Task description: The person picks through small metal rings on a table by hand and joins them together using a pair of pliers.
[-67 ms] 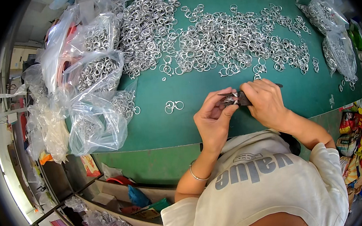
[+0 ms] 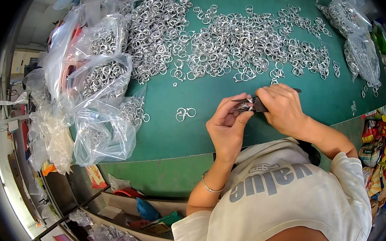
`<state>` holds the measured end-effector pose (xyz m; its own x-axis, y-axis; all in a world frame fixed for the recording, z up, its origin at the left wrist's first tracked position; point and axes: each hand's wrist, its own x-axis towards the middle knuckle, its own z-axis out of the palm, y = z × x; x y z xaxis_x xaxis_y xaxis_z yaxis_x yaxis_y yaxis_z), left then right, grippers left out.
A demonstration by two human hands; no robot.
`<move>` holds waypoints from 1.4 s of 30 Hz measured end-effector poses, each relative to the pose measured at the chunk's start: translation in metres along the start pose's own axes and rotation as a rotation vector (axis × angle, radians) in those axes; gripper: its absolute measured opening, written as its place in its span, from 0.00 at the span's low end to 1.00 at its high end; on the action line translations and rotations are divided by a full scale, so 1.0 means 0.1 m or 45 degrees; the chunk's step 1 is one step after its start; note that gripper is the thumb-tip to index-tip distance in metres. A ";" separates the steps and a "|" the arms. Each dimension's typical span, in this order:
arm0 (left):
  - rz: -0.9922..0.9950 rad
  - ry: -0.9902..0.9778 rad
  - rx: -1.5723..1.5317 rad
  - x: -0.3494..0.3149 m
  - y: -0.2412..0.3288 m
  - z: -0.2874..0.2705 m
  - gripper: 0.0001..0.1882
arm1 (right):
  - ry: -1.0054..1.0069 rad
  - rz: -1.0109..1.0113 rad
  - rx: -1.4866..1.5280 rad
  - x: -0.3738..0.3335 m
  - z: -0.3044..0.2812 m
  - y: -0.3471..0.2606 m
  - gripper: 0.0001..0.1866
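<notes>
My left hand pinches small silvery metal rings between thumb and fingers near the table's front edge. Dark-jawed pliers sit in my closed right hand, with their jaws at the rings. The exact contact between jaws and rings is too small to make out. Beyond both hands spreads a large pile of linked metal rings. A few linked rings lie apart on the green tabletop, left of my left hand.
Clear plastic bags of rings crowd the table's left side. Another filled bag lies at the right edge. Below the table at left is an open drawer with bags inside. Colourful packages are stacked at far right.
</notes>
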<state>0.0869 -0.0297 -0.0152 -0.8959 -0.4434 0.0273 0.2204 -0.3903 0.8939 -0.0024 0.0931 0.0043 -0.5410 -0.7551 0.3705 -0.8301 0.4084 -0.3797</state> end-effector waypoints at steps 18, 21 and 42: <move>-0.036 -0.102 -0.104 0.05 0.05 -0.07 0.17 | -0.695 1.106 1.826 0.25 -0.29 -0.03 0.11; 0.124 -0.113 0.170 0.05 0.09 -0.10 0.17 | -0.614 1.125 1.906 0.24 -0.22 -0.02 0.11; 0.488 0.024 1.247 -0.01 0.17 -0.02 0.10 | -0.131 0.468 0.973 0.12 -0.11 -0.09 0.06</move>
<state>0.0922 -0.0372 -0.0005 -0.8241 -0.4150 0.3855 0.0724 0.5979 0.7983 -0.0029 0.0858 0.0216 -0.7122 -0.7005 0.0468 -0.2650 0.2066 -0.9419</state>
